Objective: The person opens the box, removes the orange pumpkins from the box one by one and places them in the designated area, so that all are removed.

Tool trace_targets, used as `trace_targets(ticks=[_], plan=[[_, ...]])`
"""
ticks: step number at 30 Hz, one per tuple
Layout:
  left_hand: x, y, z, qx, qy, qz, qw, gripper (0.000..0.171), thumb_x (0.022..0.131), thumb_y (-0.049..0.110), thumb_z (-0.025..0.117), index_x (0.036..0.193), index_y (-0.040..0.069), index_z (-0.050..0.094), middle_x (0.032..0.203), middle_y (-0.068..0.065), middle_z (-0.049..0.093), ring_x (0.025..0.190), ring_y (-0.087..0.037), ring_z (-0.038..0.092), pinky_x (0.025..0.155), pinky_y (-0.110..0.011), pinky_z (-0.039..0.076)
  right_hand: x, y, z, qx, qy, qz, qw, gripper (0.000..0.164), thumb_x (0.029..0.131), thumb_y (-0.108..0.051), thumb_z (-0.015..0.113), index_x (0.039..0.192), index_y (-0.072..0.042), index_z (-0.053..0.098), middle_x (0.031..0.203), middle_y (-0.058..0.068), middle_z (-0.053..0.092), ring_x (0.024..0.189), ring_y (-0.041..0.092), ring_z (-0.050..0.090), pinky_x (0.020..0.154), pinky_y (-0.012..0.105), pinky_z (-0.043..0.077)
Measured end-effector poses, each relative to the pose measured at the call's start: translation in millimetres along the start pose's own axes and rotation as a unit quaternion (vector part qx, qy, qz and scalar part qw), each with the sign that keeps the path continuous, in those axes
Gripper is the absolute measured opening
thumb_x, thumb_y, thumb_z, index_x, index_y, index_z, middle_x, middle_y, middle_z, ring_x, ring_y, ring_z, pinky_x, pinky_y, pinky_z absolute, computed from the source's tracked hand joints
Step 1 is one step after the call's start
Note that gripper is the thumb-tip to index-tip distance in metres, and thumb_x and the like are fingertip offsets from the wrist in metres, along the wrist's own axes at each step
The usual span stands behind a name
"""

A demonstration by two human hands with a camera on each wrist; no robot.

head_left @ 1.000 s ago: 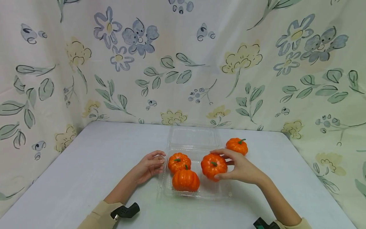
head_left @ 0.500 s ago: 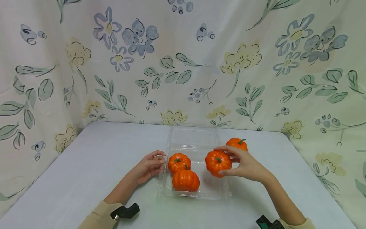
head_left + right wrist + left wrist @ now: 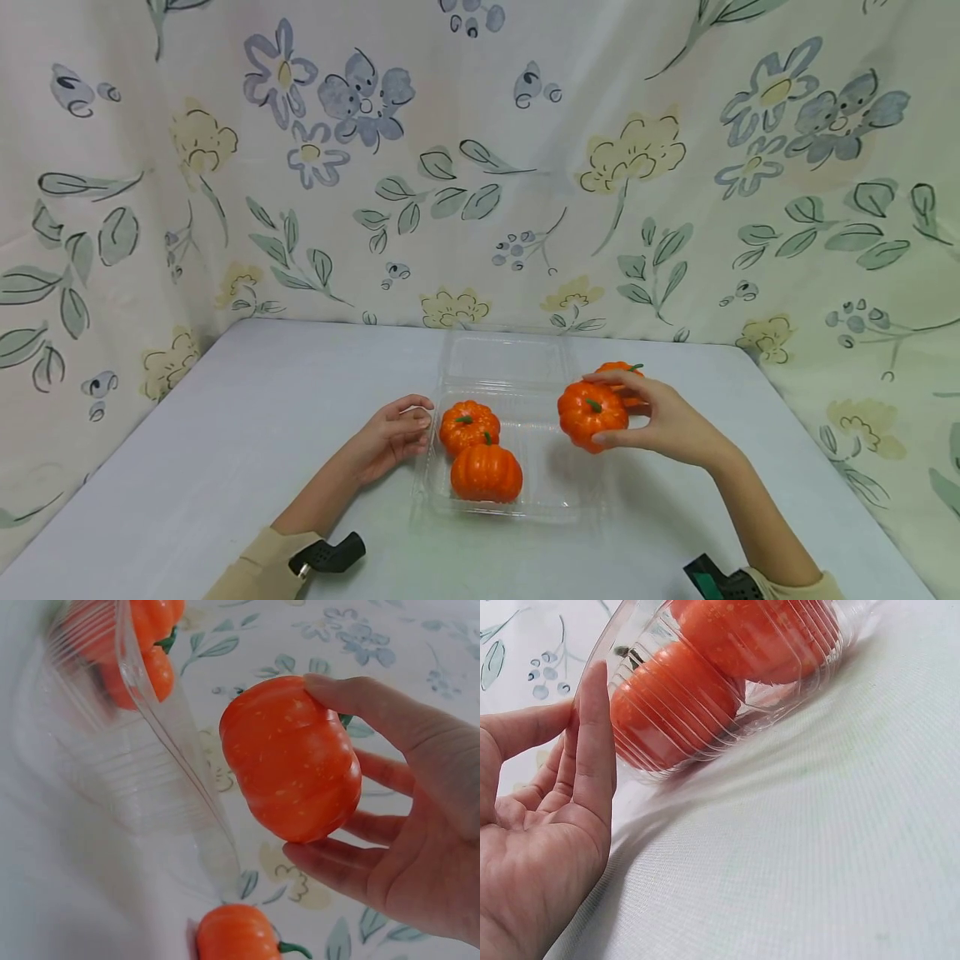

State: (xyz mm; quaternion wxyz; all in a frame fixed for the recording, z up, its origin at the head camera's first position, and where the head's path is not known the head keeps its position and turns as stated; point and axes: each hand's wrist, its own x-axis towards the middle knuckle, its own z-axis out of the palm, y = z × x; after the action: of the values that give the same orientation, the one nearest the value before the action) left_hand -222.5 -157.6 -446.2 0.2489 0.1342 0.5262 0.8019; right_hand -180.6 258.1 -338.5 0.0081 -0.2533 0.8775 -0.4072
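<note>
My right hand (image 3: 660, 421) grips a small orange toy pumpkin (image 3: 592, 415) with a green stem, raised over the right side of a clear plastic clamshell box (image 3: 536, 492). In the right wrist view, thumb and fingers span that pumpkin (image 3: 292, 761), its ribbed side towards the camera. Two more pumpkins sit inside the box at its left: one behind (image 3: 468, 425), one in front (image 3: 486, 473). My left hand (image 3: 396, 439) is at the box's left edge; the left wrist view has its thumb and fingers (image 3: 594, 742) pinching the thin rim.
A further pumpkin (image 3: 618, 367) stands on the table behind the right hand, partly covered by it. The box's lid (image 3: 506, 358) lies open towards the back. White cloth covers the table (image 3: 300, 375), and a floral curtain (image 3: 480, 167) hangs behind it.
My right hand has carried its pumpkin up, back and to the right, away from the middle of the box. It now covers more of the rear pumpkin. The left hand has stayed still.
</note>
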Motion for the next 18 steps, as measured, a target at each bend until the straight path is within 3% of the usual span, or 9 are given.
trace_targets(ticks=[9, 18], plan=[[-0.3, -1.3, -1.5, 0.000, -0.006, 0.007, 1.0000, 0.019, 0.108, -0.001, 0.050, 0.119, 0.012, 0.055, 0.093, 0.003, 0.062, 0.076, -0.007, 0.067, 0.074, -0.019, 0.061, -3, 4, -16, -0.012, 0.013, 0.006, 1.000, 0.063, 0.087, -0.018, 0.088, 0.143, -0.008, 0.060, 0.143, 0.012, 0.063, 0.114, 0.024, 0.062, 0.093, 0.026, 0.057], [-0.8, -0.3, -0.5, -0.005, -0.007, 0.010, 0.9999, 0.019, 0.108, -0.001, 0.050, 0.120, 0.013, 0.056, 0.095, 0.004, 0.063, 0.077, -0.008, 0.067, 0.075, -0.019, 0.061, -8, 10, -27, -0.005, 0.024, 0.023, 0.999, 0.059, 0.090, -0.017, 0.086, 0.142, -0.007, 0.060, 0.139, 0.013, 0.064, 0.111, 0.014, 0.063, 0.091, 0.025, 0.059]])
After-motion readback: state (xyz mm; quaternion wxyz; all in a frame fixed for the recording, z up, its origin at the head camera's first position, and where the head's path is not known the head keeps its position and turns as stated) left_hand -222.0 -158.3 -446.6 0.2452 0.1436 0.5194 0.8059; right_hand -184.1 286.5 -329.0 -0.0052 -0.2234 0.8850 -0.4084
